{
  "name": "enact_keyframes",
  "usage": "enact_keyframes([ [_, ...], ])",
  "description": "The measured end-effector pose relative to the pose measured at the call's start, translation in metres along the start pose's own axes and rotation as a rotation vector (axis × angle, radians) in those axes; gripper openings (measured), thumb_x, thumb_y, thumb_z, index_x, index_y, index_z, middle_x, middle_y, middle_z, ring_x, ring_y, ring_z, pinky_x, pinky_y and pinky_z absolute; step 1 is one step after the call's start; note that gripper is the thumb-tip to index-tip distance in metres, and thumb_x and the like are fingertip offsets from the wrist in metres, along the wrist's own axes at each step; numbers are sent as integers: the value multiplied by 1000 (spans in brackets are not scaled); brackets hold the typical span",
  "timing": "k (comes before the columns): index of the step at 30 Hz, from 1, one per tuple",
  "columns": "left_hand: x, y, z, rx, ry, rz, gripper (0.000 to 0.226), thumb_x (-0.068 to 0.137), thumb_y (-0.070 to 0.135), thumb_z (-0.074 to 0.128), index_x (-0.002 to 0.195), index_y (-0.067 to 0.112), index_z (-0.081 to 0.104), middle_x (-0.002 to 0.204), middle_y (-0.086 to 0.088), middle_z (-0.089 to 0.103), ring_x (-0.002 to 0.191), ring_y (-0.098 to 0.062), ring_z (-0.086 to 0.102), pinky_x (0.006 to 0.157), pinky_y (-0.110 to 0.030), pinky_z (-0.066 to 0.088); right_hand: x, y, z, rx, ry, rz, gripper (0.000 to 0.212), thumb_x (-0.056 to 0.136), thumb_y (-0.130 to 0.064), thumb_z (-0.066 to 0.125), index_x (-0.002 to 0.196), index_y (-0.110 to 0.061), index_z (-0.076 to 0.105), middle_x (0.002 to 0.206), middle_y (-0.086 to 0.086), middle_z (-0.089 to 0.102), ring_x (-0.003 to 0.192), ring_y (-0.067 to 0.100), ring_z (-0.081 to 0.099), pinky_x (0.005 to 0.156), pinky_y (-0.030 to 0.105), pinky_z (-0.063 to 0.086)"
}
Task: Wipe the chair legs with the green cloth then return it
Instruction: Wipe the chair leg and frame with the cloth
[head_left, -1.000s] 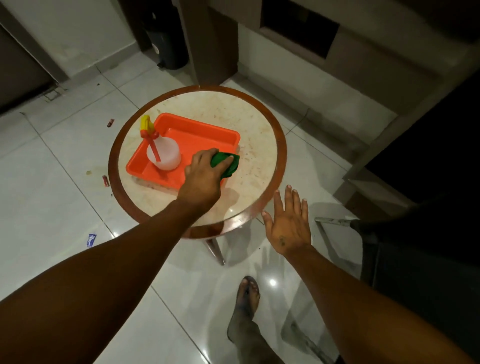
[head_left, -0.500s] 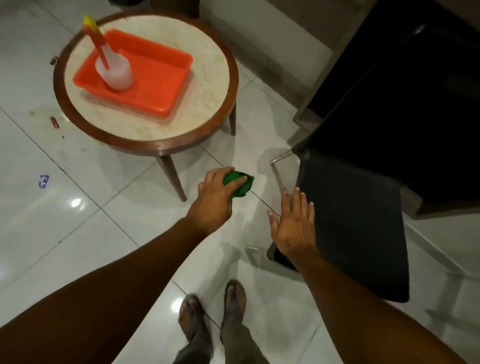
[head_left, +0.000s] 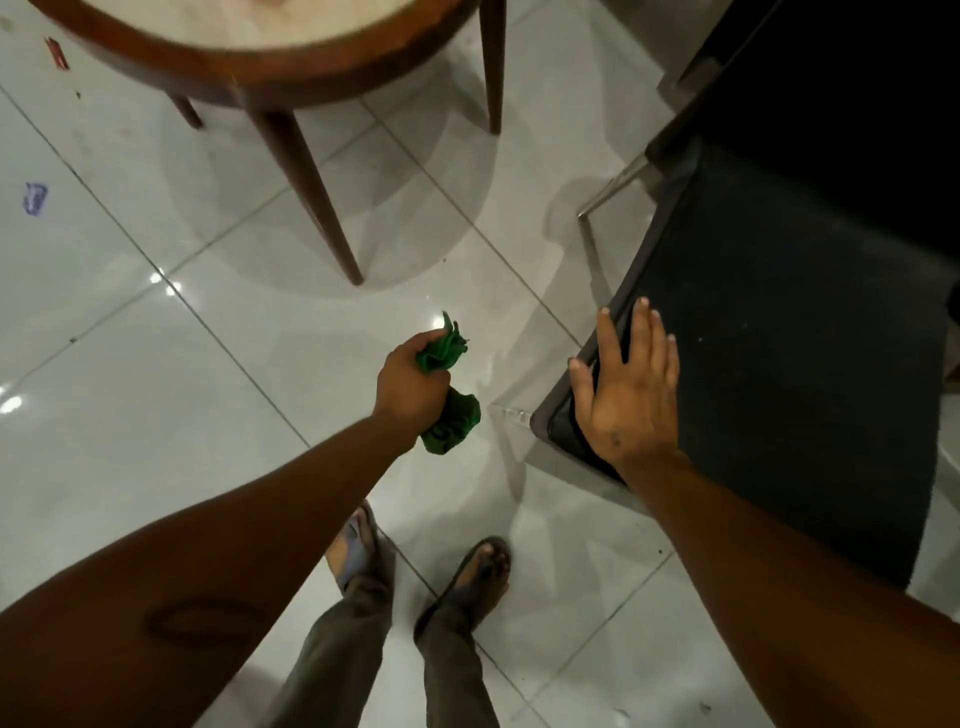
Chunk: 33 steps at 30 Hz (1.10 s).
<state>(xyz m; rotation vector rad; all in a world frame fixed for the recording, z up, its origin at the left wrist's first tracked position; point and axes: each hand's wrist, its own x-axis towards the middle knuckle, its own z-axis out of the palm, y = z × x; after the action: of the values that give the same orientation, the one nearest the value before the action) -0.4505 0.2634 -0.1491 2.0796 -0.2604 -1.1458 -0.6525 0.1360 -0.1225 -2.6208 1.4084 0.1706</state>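
Note:
My left hand (head_left: 410, 387) is closed around the crumpled green cloth (head_left: 451, 423), held above the floor just left of the chair. The chair (head_left: 789, 364) has a dark padded seat and fills the right side. My right hand (head_left: 631, 395) lies flat, fingers spread, on the seat's front left corner. A shiny metal chair leg (head_left: 592, 244) shows at the seat's far left corner; the near leg under my right hand is mostly hidden.
A round wooden-rimmed table (head_left: 249, 57) stands at the top left, its nearest brown leg (head_left: 317, 192) slanting toward my left hand. White glossy tiles cover the floor. My two sandalled feet (head_left: 415, 566) stand below the hands. Small litter (head_left: 35, 197) lies far left.
My left hand lifted the green cloth out of the orange tray and carried it down beside the chair. My right hand came to rest on the seat corner. The view tilted down.

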Motion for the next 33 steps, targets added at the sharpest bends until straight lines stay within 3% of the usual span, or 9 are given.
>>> enact_keyframes([
  [2,15,-30,15,-84,-20,-58,47,89,-2,55,123,27,71,103,-9,76,81,-29,77,81,-42,63,-2,5,15,8,109,-10,70,104,-52,35,162,-13,26,169,21,18,157,37,16,128,54,14],
  [7,46,-77,62,-372,27,-255,40,90,-8,55,106,23,74,83,2,69,55,-9,70,55,-25,58,1,12,26,47,188,-17,73,103,-55,33,162,-13,23,169,18,20,157,34,18,128,53,15],
  [11,80,-85,112,-682,-80,-466,14,91,15,55,88,11,68,81,-8,54,74,-25,55,76,-38,52,0,13,29,80,215,-30,73,104,-58,25,162,-14,24,169,18,19,156,34,19,128,52,15],
  [15,99,-104,160,-584,-168,-499,77,100,68,30,123,6,70,122,-18,72,115,-35,67,112,-48,47,2,18,34,84,249,-49,73,104,-59,22,161,-15,25,169,17,19,157,33,18,128,51,13],
  [19,103,-112,168,-544,-173,-486,80,104,65,21,122,7,73,127,-23,71,123,-41,63,120,-56,39,2,20,37,117,262,-62,74,103,-60,23,161,-15,26,169,15,18,157,32,16,128,50,12],
  [22,84,-105,162,-652,-158,-410,73,106,58,27,102,6,78,116,-24,75,113,-38,68,120,-55,41,0,18,37,124,256,-62,72,103,-58,27,161,-14,28,170,16,18,157,32,16,128,52,13],
  [25,52,-96,155,-850,-275,-264,76,100,64,36,87,6,83,98,-14,81,96,-25,75,103,-39,57,-3,18,35,138,270,-58,70,103,-54,33,160,-14,29,169,17,19,157,32,17,126,56,17],
  [28,42,-91,152,-905,-431,-140,76,96,68,40,86,8,85,103,-4,83,103,-14,76,92,-21,58,0,20,38,144,290,-69,68,103,-54,33,160,-15,30,168,16,21,156,32,18,124,59,20],
  [33,91,-107,167,-758,-118,-381,67,107,52,31,89,11,81,111,-22,77,112,-37,69,119,-49,42,-1,24,41,142,315,-79,67,104,-54,33,159,-17,31,168,16,23,155,32,19,124,57,21],
])
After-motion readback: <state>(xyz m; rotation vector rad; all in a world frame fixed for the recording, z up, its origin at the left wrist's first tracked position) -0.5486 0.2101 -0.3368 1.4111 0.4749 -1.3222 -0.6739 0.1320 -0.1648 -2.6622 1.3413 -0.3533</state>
